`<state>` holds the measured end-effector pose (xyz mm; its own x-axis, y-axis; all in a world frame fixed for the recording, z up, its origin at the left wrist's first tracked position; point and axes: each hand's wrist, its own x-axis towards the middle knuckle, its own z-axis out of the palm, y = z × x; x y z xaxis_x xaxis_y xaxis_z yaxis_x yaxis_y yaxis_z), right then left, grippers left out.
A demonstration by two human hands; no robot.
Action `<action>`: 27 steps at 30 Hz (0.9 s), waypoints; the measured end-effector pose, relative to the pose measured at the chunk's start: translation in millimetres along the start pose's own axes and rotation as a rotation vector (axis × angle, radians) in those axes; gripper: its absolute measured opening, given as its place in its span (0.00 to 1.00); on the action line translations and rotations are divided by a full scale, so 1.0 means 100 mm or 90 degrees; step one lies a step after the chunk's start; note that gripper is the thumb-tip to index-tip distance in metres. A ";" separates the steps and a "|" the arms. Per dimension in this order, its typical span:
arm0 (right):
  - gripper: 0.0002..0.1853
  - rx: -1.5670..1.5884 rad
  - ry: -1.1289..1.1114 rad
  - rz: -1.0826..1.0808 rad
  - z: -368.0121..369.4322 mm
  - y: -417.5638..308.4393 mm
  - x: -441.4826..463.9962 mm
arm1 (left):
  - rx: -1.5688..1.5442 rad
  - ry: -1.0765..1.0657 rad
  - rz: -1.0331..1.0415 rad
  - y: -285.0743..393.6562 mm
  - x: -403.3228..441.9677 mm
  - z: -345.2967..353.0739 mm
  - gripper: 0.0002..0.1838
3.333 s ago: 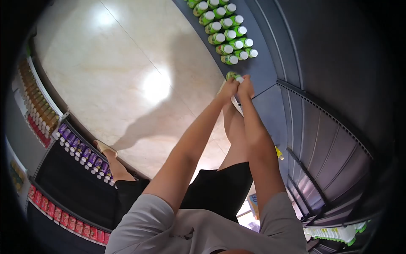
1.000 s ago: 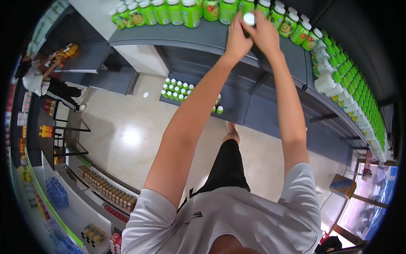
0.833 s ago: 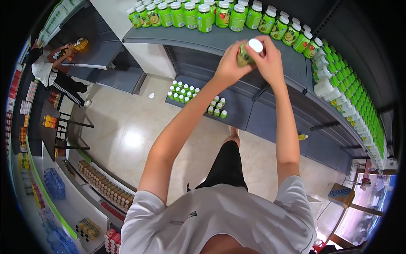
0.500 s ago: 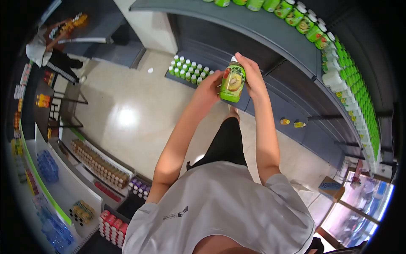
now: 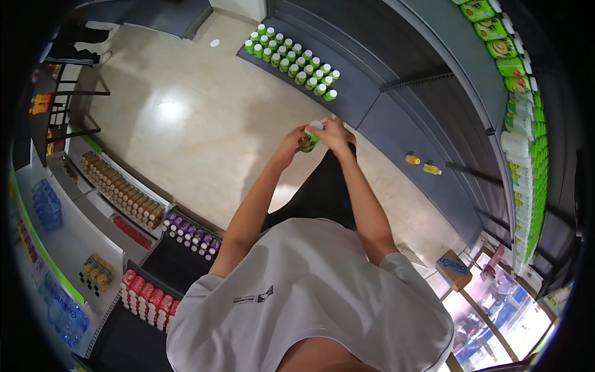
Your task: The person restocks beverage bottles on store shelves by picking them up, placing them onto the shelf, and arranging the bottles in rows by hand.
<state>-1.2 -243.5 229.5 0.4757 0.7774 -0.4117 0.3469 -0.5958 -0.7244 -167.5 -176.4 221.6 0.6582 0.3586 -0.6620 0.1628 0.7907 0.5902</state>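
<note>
A green juice bottle [image 5: 306,143] with a white cap is held low in front of my legs, its cap end tipped toward the upper right. My left hand [image 5: 287,149] is closed around the bottle's side. My right hand [image 5: 335,134] is closed at its cap end, partly covering the cap. Just beyond my hands, rows of similar white-capped green bottles [image 5: 291,57] stand on the bottom shelf [image 5: 350,99]. One bottle [image 5: 330,95] stands at the near end of those rows.
Two small yellow bottles [image 5: 423,163] lie farther right on the low shelf. An upper shelf [image 5: 455,68] packed with green bottles overhangs the right side. Drink shelves [image 5: 133,248] line the left. A cardboard box [image 5: 454,270] stands at the lower right; a person's legs [image 5: 77,44] show upper left.
Both hands have lowered the bottle from chest height toward my legs, and it has tilted. My right hand has shifted to the cap end. The view has moved, showing more of the bottom-shelf rows.
</note>
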 end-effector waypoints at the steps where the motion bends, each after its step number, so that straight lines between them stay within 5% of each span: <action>1: 0.32 0.007 0.000 0.041 0.28 0.43 0.11 | 0.011 0.043 -0.024 -0.18 0.11 -0.04 0.26; 5: 0.32 -0.132 -0.008 0.056 0.23 0.66 0.21 | 0.195 0.183 0.026 -0.81 0.58 0.02 0.25; 8: 0.31 -0.202 0.006 0.031 0.05 1.02 0.49 | 0.191 0.159 0.079 -0.99 1.01 0.18 0.24; 12: 0.27 -0.225 -0.001 0.118 -0.38 1.02 1.23 | 0.003 0.043 0.003 -1.07 1.85 0.48 0.28; 13: 0.25 -0.266 0.015 0.025 -0.46 1.29 1.48 | -0.040 0.023 -0.008 -0.95 1.97 0.58 0.28; 17: 0.24 -0.193 -0.034 0.053 -0.80 1.49 2.27 | -0.175 -0.009 0.001 -0.98 2.84 0.83 0.29; 22: 0.22 -0.169 -0.083 0.008 -0.74 2.30 3.20 | -0.404 -0.030 -0.021 -1.14 3.82 0.88 0.32; 24: 0.22 -0.277 -0.102 -0.009 -0.64 2.38 3.45 | -0.414 0.010 -0.005 -1.25 4.13 0.86 0.33; 27: 0.22 -0.181 -0.138 -0.002 -0.45 2.78 3.74 | -0.412 0.002 0.006 -1.30 4.47 0.84 0.32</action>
<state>309.5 -127.5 -101.4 0.3020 0.7853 -0.5404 0.5740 -0.6024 -0.5547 166.8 -160.5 -112.2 0.6549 0.3679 -0.6602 -0.3202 0.9263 0.1986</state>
